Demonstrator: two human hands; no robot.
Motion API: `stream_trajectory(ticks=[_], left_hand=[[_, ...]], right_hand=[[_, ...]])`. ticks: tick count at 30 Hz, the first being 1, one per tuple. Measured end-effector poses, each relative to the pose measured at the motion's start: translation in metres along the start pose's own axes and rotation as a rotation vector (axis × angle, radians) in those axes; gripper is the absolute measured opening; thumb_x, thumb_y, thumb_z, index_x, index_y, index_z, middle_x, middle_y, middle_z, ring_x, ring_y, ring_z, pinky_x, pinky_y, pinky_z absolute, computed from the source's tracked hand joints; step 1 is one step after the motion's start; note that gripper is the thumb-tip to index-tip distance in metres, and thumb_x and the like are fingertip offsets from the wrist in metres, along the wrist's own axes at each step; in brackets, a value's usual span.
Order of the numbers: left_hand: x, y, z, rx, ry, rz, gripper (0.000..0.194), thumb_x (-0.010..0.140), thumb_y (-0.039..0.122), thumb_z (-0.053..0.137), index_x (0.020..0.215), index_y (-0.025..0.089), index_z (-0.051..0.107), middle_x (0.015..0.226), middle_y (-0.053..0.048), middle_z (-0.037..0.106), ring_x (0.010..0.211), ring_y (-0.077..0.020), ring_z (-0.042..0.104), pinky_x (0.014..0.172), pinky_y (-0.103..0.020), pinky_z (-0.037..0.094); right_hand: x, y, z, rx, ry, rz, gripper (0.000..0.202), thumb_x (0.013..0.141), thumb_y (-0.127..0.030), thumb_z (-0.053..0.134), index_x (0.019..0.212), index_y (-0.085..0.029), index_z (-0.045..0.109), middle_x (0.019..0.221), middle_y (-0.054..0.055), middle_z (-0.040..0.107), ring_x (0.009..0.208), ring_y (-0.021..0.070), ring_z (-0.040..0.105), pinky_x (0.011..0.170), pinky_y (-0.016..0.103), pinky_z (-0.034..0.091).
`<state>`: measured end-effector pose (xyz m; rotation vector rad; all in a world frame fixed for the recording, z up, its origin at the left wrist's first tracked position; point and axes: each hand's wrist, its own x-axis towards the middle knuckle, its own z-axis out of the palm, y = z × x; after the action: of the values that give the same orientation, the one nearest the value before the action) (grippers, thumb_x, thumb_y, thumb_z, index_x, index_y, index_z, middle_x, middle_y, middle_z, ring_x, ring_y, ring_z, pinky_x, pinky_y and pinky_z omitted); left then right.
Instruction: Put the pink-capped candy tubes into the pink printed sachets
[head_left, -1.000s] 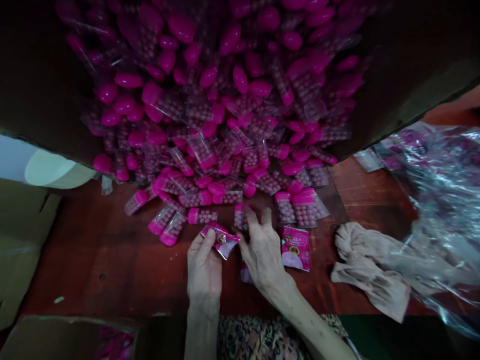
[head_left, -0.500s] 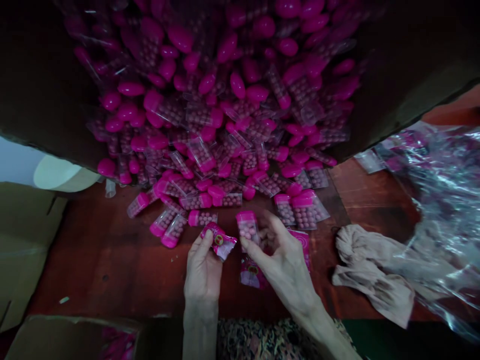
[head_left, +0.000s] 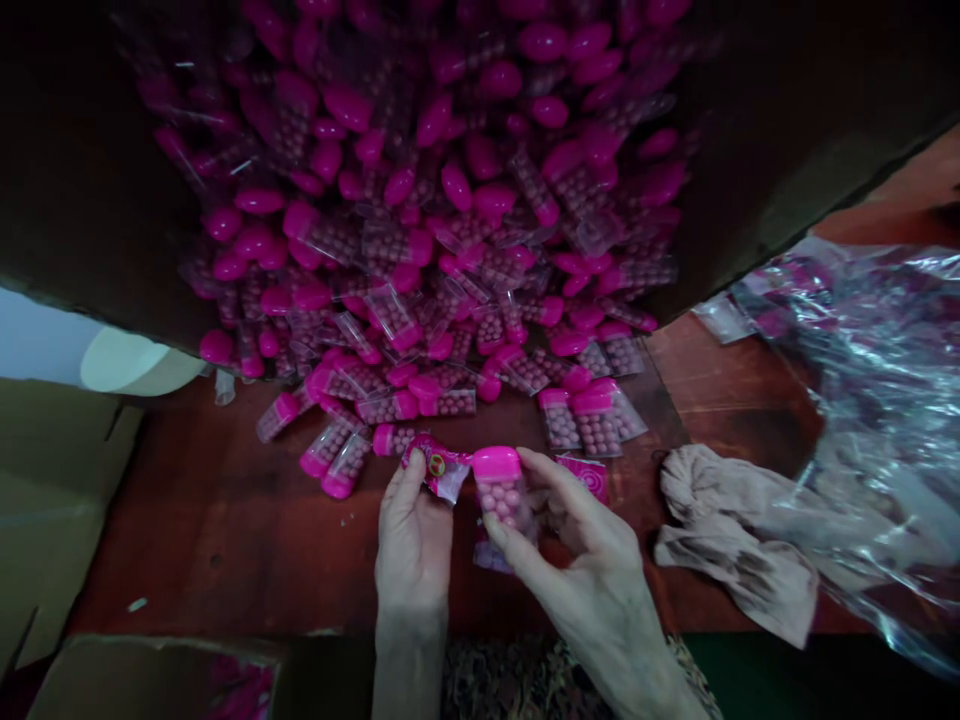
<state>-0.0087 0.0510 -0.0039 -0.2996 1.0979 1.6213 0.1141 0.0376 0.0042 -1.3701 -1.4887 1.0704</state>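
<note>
Left hand (head_left: 414, 555) thumb-pinched on pink sachet (head_left: 436, 466), right hand (head_left: 596, 565) curled shut round capped tub (head_left: 499, 494) just right of it, sachet and tub between the hands; best pinch foil lightly, grip tub below its cap (head_left: 496, 462)

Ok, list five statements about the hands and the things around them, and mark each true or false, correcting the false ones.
1. The right hand holds a clear bottle of pink balls. True.
2. The left hand is empty. False: the left hand holds a pink printed sachet.
3. A beige cloth lies right of both hands. True.
4. The held bottle has no cap. False: it has a pink cap.
5. Pink-capped bottles lie piled beyond the hands. True.
</note>
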Motion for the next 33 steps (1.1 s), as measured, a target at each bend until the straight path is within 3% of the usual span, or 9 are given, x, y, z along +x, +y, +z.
stream_trajectory(ticks=[4, 9, 13, 20, 26, 33], left_hand=[[-0.004, -0.002, 0.001, 0.0, -0.013, 0.024, 0.014, 0.082, 0.015, 0.055, 0.071, 0.014, 0.064, 0.071, -0.003, 0.069, 0.068, -0.0137, 0.063, 0.071, -0.028, 0.048], [-0.004, -0.004, -0.001, 0.036, -0.047, 0.146, 0.004, 0.076, 0.018, 0.064, 0.073, 0.016, 0.066, 0.072, 0.0, 0.069, 0.068, -0.0109, 0.062, 0.072, -0.025, 0.047], [-0.003, -0.005, -0.004, 0.096, -0.071, 0.23, 0.004, 0.074, 0.018, 0.067, 0.071, 0.017, 0.067, 0.069, 0.002, 0.069, 0.065, -0.0086, 0.06, 0.072, -0.023, 0.046], [-0.001, -0.005, -0.008, 0.149, -0.084, 0.211, 0.004, 0.072, 0.02, 0.069, 0.071, 0.016, 0.067, 0.071, 0.001, 0.069, 0.065, -0.0087, 0.06, 0.07, -0.022, 0.046], [0.002, -0.006, -0.009, 0.144, -0.087, 0.207, 0.005, 0.071, 0.018, 0.07, 0.068, 0.016, 0.066, 0.069, 0.001, 0.069, 0.064, -0.0085, 0.06, 0.07, -0.022, 0.046], [0.003, -0.006, -0.01, 0.193, -0.146, 0.168, 0.01, 0.067, 0.016, 0.073, 0.074, 0.016, 0.065, 0.072, 0.001, 0.069, 0.066, -0.0083, 0.06, 0.07, -0.021, 0.046]], right_hand=[[-0.002, 0.005, 0.003, -0.041, -0.002, -0.009, 0.043, 0.077, -0.025, 0.063, 0.118, -0.017, 0.053, 0.105, 0.011, 0.067, 0.086, 0.0222, 0.066, 0.069, 0.032, 0.058], [-0.001, 0.003, 0.003, -0.156, 0.031, -0.152, 0.038, 0.078, -0.021, 0.061, 0.115, -0.016, 0.056, 0.103, 0.01, 0.067, 0.088, 0.0211, 0.066, 0.076, 0.033, 0.056], [-0.002, 0.002, 0.004, -0.196, -0.023, -0.191, 0.036, 0.077, -0.019, 0.06, 0.113, -0.012, 0.057, 0.102, 0.011, 0.067, 0.089, 0.0209, 0.065, 0.078, 0.032, 0.055], [0.002, 0.0, 0.002, -0.123, -0.111, -0.103, 0.038, 0.073, -0.015, 0.062, 0.111, -0.015, 0.058, 0.089, 0.005, 0.068, 0.075, 0.0167, 0.064, 0.068, 0.027, 0.055], [0.002, 0.006, 0.004, -0.075, -0.12, 0.017, 0.037, 0.074, -0.019, 0.062, 0.111, -0.015, 0.057, 0.091, 0.006, 0.069, 0.076, 0.0183, 0.066, 0.066, 0.028, 0.055], [0.005, 0.007, 0.002, -0.107, -0.121, -0.066, 0.034, 0.074, -0.018, 0.06, 0.108, -0.017, 0.059, 0.093, 0.006, 0.069, 0.078, 0.0185, 0.065, 0.071, 0.031, 0.054]])
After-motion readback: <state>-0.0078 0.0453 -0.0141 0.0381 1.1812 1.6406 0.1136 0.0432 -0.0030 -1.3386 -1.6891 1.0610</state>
